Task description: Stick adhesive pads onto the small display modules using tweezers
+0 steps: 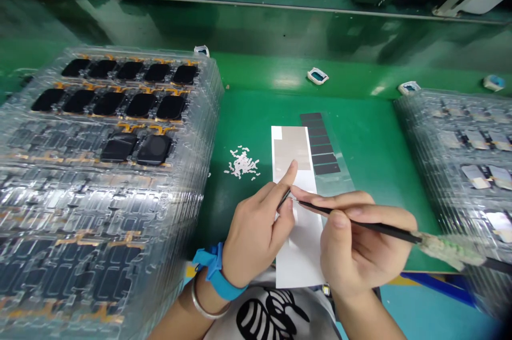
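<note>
Above the white sheet, my left hand [260, 228] pinches a small dark-edged part [284, 199] between thumb and fingers; most of it is covered, but it resembles the small screens in the tray. My right hand [366, 244] grips black tweezers [376, 227] like a pen, with wrapping around their rear end. Their tips meet the part at my left fingertips. Below both hands lies a white backing sheet [298, 268] with a beige-grey area [292, 148] at its far end. Beside it is a clear strip bearing several dark rectangles [324, 143].
Stacked clear trays [200, 132] with black screens [154, 149] rise on the left. More trays [452, 169] stand at the right. A heap of small white pieces [242, 164] lies on the green mat [248, 116]. A shelf [240, 1] with boxes runs across the back.
</note>
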{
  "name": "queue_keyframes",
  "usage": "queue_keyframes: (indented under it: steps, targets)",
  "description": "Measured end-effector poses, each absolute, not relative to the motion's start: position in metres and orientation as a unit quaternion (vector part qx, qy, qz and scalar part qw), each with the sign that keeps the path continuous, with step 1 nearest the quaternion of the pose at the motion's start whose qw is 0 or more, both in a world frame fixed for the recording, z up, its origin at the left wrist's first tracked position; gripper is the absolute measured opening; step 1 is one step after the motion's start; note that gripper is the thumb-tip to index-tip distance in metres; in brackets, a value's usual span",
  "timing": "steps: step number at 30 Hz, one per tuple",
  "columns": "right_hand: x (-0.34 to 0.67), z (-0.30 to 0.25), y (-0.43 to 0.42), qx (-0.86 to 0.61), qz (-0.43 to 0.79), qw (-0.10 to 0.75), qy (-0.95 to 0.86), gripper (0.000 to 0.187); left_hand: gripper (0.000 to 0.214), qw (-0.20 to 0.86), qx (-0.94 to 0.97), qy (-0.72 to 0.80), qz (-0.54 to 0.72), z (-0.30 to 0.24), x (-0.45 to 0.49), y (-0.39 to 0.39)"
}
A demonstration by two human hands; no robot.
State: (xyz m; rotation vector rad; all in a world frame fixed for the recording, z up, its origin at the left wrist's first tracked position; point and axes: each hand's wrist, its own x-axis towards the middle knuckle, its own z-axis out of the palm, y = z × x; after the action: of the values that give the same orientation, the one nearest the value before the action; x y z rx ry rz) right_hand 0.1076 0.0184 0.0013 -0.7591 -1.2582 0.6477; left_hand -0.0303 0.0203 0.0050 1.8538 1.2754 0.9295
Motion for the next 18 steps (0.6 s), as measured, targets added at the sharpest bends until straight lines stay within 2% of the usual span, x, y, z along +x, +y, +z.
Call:
queue_keyframes:
  steps: [8,18]
  targets:
    - [0.1094,-0.0032,0.0143,-0.340,0.267,0.670,-0.604,0.033,0.056,0.307,0.726,0.511,0.344,0.0053,-0.0288,0.0206]
    - [0.1118,0.0029,0.0190,-0.348,0.250,0.678,-0.597,0.030,0.054,0.343,0.713,0.505,0.346,0.0046,-0.0301,0.0188]
